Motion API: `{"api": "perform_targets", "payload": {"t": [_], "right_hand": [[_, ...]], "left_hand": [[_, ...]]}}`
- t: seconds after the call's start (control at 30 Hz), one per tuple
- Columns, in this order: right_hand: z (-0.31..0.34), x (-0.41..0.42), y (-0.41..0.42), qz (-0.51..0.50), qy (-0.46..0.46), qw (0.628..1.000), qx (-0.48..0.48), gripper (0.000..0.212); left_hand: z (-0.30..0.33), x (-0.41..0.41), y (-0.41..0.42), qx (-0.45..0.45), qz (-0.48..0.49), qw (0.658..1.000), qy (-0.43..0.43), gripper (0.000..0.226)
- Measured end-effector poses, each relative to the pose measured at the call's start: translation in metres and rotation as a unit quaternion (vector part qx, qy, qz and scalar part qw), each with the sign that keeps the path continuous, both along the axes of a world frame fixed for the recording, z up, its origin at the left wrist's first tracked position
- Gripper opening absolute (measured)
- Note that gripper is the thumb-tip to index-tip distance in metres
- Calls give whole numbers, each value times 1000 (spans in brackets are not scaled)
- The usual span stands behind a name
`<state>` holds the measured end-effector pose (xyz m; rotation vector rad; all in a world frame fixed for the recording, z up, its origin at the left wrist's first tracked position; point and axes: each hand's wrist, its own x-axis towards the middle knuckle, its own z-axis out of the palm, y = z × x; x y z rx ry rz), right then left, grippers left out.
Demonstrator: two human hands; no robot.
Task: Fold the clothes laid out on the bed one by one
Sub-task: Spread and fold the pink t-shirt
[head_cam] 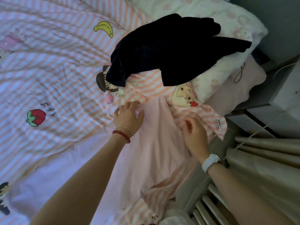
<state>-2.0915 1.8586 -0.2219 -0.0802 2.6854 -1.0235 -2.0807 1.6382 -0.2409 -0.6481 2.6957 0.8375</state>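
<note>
A pale pink garment (155,143) lies flat on the bed, running from between my hands toward the near edge. My left hand (129,115) rests flat on its upper left part, fingers spread and straight. My right hand (194,135) lies on the garment's right side, fingers bent at the fabric; whether they pinch it is unclear. A dark navy garment (170,51) is heaped unfolded farther back, partly over a pillow.
The striped pink cartoon-print bedsheet (56,78) stretches to the left. A white patterned pillow (219,75) lies at the back right. The bed's right edge meets a radiator (211,202), a beige curtain (267,159) and grey furniture (276,98).
</note>
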Motion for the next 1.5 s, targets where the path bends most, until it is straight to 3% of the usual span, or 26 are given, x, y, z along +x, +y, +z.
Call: {"api": "perform_targets", "payload": {"t": [0.23, 0.47, 0.53, 0.73, 0.87, 1.0, 1.13, 1.23, 1.33, 1.43, 1.5], "right_hand": [[-24, 47, 20, -61, -79, 995, -19, 16], [-19, 54, 18, -153, -21, 988, -11, 7], [-19, 59, 22, -148, -24, 989, 0, 10], [-26, 62, 32, -78, -55, 995, 38, 17], [-26, 56, 32, -89, -48, 992, 69, 8], [-23, 58, 34, -37, -29, 999, 25, 11], [-28, 53, 38, -22, -139, 990, -31, 35], [-33, 48, 32, -30, -184, 982, -37, 39], [-34, 48, 26, -42, -220, 974, -39, 38], [-34, 49, 22, -78, -255, 963, -45, 13], [-32, 50, 20, -96, -262, 957, -77, 18]], "left_hand": [[-1, -38, 21, 73, -43, 996, -16, 44], [-2, -70, 29, 134, -52, 989, -11, 2], [-3, -71, 35, 142, -62, 988, -3, 6], [-8, -63, 49, 50, -78, 995, -19, 4], [1, -41, 62, -46, -69, 994, 77, 30], [11, 24, 70, -84, -106, 981, 137, 44], [-4, 92, 79, -137, -195, 971, 19, 64], [-26, 110, 77, -135, -190, 969, -86, 79], [-33, 105, 75, -149, -193, 963, -113, 79], [-30, 103, 74, -143, -198, 964, -109, 78], [-26, 105, 70, -129, -199, 966, -99, 77]]}}
